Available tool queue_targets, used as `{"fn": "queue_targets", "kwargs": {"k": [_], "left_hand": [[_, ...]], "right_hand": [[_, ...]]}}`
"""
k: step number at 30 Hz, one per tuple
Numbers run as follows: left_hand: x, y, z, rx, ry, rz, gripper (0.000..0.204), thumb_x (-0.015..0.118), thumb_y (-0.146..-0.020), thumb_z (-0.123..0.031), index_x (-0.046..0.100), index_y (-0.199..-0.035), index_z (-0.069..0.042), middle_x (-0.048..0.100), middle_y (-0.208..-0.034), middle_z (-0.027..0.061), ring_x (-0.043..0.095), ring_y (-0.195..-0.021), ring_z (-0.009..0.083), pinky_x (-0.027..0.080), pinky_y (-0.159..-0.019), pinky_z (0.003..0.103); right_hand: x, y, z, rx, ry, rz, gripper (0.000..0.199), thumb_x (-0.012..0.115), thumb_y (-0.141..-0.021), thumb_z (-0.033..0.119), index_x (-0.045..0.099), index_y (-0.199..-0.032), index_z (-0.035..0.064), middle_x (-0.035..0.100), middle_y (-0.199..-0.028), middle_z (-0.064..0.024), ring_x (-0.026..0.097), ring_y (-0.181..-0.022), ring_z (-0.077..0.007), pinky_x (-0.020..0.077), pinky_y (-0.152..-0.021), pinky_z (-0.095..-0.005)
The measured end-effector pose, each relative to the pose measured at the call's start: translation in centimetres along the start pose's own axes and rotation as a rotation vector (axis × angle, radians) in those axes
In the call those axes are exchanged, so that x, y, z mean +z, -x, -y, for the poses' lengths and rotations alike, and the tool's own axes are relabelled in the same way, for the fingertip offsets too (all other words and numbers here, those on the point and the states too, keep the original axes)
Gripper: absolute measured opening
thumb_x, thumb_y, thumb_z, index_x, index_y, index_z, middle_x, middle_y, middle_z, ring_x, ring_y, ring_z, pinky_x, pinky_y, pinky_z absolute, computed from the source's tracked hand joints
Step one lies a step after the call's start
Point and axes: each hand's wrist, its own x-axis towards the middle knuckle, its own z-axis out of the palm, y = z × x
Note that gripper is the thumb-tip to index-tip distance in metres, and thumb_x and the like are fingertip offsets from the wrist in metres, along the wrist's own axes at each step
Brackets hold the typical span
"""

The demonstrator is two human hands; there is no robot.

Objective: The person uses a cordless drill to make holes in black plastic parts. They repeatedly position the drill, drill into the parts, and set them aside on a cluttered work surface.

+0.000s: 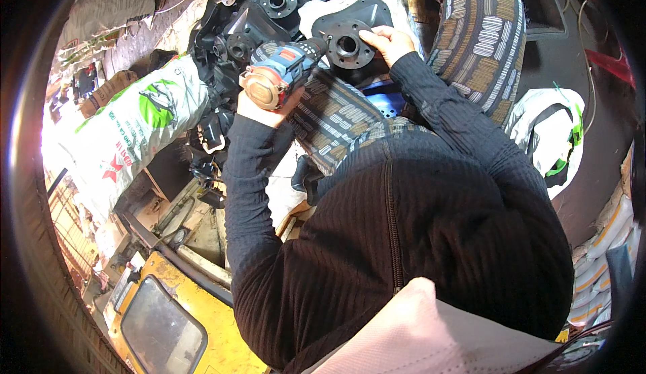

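My left hand [261,110] is wrapped round the handle of a blue cordless drill [291,63], its battery end toward me. The drill's nose points at the rim of a black flanged plastic part [356,19]; whether the bit touches it cannot be made out. This part has a round flange with a central hole and smaller holes about it. My right hand [391,43] grips the flange's right edge between thumb and fingers. Part of the black piece lies over a white sack [321,9] between my knees.
Several similar black flanged parts [278,1] are heaped beyond the drill. A white and green sack [145,111] lies at left, above a yellow panel with a window [165,327]. Another white sack [548,132] is at right, beside my patterned trouser leg [478,44].
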Motion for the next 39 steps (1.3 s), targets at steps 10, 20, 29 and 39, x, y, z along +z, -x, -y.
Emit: {"fn": "queue_targets", "kwargs": {"k": [10,20,29,39], "left_hand": [[-1.9,-1.6,-1.5,-0.515,0.431,0.072,0.038,0.072,-0.069,-0.003,0.057,-0.103,-0.002,0.063,-0.083,0.0066,0.059,-0.062,0.0131,0.048,-0.049,0.025],[-3.1,-1.4,-1.8,-0.675,0.593,0.2,0.023,0.067,-0.078,-0.012,0.058,-0.097,-0.005,0.063,-0.073,0.0058,0.054,-0.05,0.0101,0.043,-0.043,0.024],[-1.9,-1.7,-2.1,-0.507,0.536,0.099,0.024,0.068,-0.076,-0.009,0.057,-0.098,-0.005,0.063,-0.071,0.0042,0.053,-0.048,0.0105,0.042,-0.042,0.024],[-1.5,-3.2,-0.5,-0.213,0.122,0.24,0.051,0.07,-0.072,-0.022,0.051,-0.117,-0.008,0.054,-0.113,0.0103,0.051,-0.103,0.0241,0.037,-0.092,0.036]], "right_hand": [[1.1,0.2,1.2,-0.055,0.034,-0.02,0.036,0.07,-0.075,0.033,0.064,-0.089,-0.0001,0.065,-0.08,-0.0056,0.057,-0.073,-0.0105,0.0454,-0.07,-0.0236],[1.1,-0.4,0.3,-0.06,0.107,-0.016,0.039,0.069,-0.075,0.036,0.065,-0.091,0.0004,0.065,-0.08,-0.0071,0.058,-0.073,-0.0125,0.0454,-0.07,-0.0255],[0.7,-0.2,0.7,-0.055,0.185,-0.031,0.04,0.068,-0.075,0.037,0.065,-0.09,0.0003,0.065,-0.08,-0.0077,0.059,-0.074,-0.0142,0.0457,-0.072,-0.0262],[0.4,-1.2,-1.4,-0.119,0.297,-0.139,0.038,0.068,-0.075,0.037,0.066,-0.089,0.0021,0.067,-0.08,-0.0088,0.063,-0.072,-0.0149,0.048,-0.069,-0.0263]]}}
